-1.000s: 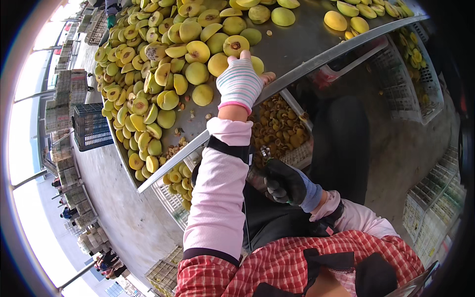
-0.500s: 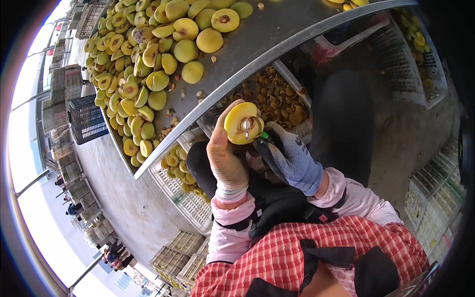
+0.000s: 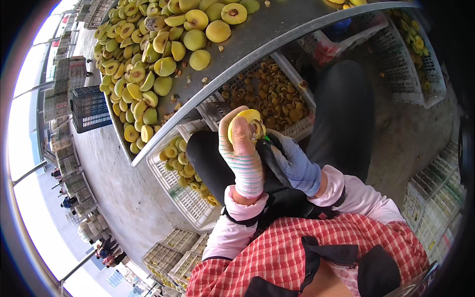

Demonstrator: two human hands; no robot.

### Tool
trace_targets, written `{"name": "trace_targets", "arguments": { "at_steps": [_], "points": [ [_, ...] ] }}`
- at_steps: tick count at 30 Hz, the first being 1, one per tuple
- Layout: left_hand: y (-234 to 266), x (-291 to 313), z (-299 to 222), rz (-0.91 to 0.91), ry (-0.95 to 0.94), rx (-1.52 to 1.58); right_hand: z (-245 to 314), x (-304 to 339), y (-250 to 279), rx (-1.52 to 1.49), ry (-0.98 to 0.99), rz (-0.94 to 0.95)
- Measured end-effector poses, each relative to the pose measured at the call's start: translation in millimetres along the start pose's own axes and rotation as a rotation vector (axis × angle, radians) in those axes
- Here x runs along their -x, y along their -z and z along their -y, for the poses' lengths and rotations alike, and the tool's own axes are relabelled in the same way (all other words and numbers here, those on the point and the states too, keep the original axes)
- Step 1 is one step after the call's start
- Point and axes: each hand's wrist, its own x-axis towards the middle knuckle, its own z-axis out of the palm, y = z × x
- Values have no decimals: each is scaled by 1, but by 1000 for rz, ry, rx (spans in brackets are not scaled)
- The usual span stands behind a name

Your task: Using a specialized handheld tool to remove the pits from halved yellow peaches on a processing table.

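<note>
My left hand (image 3: 243, 157), in a striped knit glove, is closed around a yellow peach half (image 3: 250, 116), its thumb across the near side. The cut face is turned toward my right hand (image 3: 295, 163), which wears a blue-grey glove with dark fingers. That hand is closed on a pitting tool with a green handle (image 3: 267, 139). Its metal loop (image 3: 257, 129) is at the brown pit hollow of the half; how deep it sits, I cannot tell. Below and beyond my hands, a crate (image 3: 295, 74) holds many brown scooped-out pit pieces.
A metal-edged table (image 3: 252, 37) bears a heap of peach halves (image 3: 148, 54). Beneath its corner stands a white basket (image 3: 190, 210) of hollowed halves. A dark blue crate (image 3: 91, 111) stands on the left. More crates stand at right (image 3: 408, 69) and lower right (image 3: 430, 195).
My left hand has turned, and the peach half's cut face now points toward the tool instead of up. The left thumb has come over its near side. The view has shifted slightly.
</note>
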Motion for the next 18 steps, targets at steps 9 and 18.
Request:
{"name": "trace_targets", "arguments": {
  "at_steps": [9,18],
  "points": [
    [0,-1,-4,21,-103,-58,10,-26,17,120,-169,101],
    [-3,17,-6,25,-25,35,23,-17,11,422,288,-27]
  ]
}}
